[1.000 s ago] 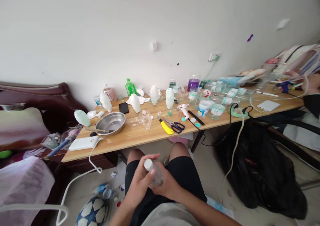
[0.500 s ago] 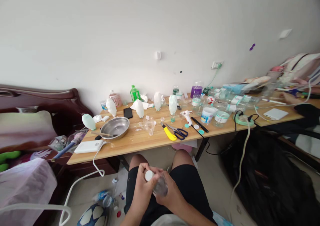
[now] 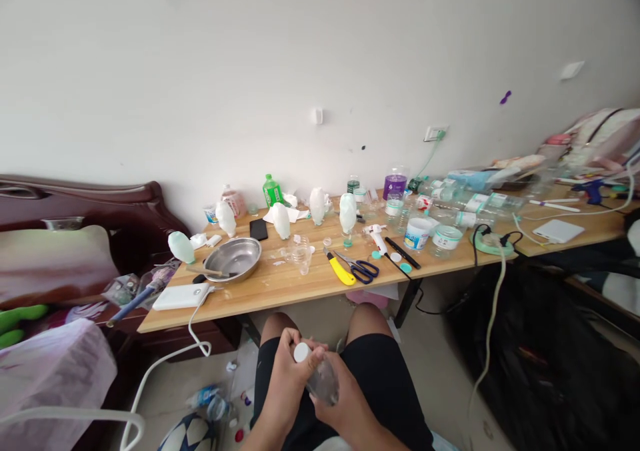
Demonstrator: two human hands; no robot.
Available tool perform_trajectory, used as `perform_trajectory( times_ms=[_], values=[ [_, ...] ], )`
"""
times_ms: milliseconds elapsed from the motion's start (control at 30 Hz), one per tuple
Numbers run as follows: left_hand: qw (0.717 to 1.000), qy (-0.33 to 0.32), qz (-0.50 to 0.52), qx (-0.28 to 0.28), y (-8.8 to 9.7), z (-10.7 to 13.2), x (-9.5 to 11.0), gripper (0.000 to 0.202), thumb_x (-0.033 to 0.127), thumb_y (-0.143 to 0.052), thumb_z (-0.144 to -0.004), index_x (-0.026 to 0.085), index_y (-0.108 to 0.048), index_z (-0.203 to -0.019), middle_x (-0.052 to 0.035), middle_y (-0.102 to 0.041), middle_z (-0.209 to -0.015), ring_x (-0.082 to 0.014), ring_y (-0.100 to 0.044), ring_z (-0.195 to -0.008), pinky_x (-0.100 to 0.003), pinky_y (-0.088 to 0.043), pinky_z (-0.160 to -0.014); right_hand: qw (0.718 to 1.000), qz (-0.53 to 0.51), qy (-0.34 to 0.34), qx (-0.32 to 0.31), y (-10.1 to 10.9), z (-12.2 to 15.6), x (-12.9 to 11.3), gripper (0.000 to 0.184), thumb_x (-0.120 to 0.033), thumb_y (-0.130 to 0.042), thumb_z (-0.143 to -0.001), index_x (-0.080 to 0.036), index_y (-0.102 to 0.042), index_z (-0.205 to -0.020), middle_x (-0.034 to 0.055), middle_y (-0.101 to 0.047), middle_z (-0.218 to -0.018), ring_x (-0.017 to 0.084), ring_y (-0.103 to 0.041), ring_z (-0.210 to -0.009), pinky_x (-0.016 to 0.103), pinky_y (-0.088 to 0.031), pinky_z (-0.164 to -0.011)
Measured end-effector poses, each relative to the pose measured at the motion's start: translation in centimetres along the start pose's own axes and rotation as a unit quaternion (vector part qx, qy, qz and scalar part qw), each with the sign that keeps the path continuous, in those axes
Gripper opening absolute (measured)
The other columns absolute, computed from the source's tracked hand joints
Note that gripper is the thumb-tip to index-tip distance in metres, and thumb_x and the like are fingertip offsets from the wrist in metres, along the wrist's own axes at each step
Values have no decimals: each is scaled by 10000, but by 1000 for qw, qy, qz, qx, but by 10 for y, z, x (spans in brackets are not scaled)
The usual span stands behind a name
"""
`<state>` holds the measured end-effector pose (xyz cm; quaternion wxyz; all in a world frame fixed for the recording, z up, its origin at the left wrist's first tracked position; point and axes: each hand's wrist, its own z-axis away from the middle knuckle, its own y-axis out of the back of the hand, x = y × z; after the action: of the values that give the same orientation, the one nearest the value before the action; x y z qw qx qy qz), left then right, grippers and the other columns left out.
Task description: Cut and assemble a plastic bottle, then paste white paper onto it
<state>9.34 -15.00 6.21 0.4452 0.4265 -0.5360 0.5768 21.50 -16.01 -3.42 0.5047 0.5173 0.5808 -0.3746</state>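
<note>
A small clear plastic bottle (image 3: 324, 379), smooth, round-bodied and see-through, lies tilted over the person's lap, its neck pointing up and to the left. A flat, round white cap (image 3: 301, 352) sits on its neck. The left hand (image 3: 286, 379) curls over that end, with the thumb and fingers drawn together and pinched on the cap's rim. The right hand (image 3: 345, 408) wraps the bottle's body from below, its fingers clamped around the glossy plastic.

Under both hands lie black shorts (image 3: 385, 378) of soft matte cloth. Below the left fingers, on the floor, part of a dark and white panelled football (image 3: 193, 434) shows.

Beyond the fingertips, well apart from them, runs a long table (image 3: 280, 288) with a pale wood-grain top. On it, straight ahead of the fingers, lie a yellow utility knife (image 3: 340, 270) and blue-handled scissors (image 3: 361, 269), just beside each other. Further left of the fingers sits a shallow, shiny steel bowl (image 3: 233, 260), and nearer the table's edge a flat white power bank (image 3: 181, 296) with rounded corners. A thick white cable (image 3: 165, 361) hangs from the power bank and loops down left of the left hand.
</note>
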Motion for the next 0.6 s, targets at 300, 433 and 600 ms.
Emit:
perform_trajectory(
  times_ms=[300, 433, 600],
  values=[
    [993, -83, 34, -82, 25, 5, -10, 336, 359, -616, -929, 262, -579, -1249, -95, -706, -1181, -257, -563, -1280, -367, -421, -1062, 998, -13, -39, -56, 8, -4, -3, 487, -186, -733, -659, -231, -535, -1102, 1, -669, -899, 180, -626, -785, 292, -519, -701],
    [994, -86, 24, -63, 26, -4, -3, 387, 325, -721, -849, 292, -620, -1221, -90, -621, -1364, -274, -664, -1142, -351, -533, -917, 998, -5, -40, -55, 11, -7, 0, 528, -212, -752, -655, -238, -538, -1137, 5, -675, -942, 188, -629, -825, 308, -524, -738],
    [997, -57, -44, -34, 28, -13, 16, 385, 312, -812, -749, 271, -703, -1116, -73, -779, -1058, -246, -721, -997, -314, -568, -842, 998, 47, -42, -29, 13, -9, -3, 493, -161, -693, -687, -241, -532, -1147, 12, -682, -955, 192, -648, -834, 307, -533, -753]
  ],
)
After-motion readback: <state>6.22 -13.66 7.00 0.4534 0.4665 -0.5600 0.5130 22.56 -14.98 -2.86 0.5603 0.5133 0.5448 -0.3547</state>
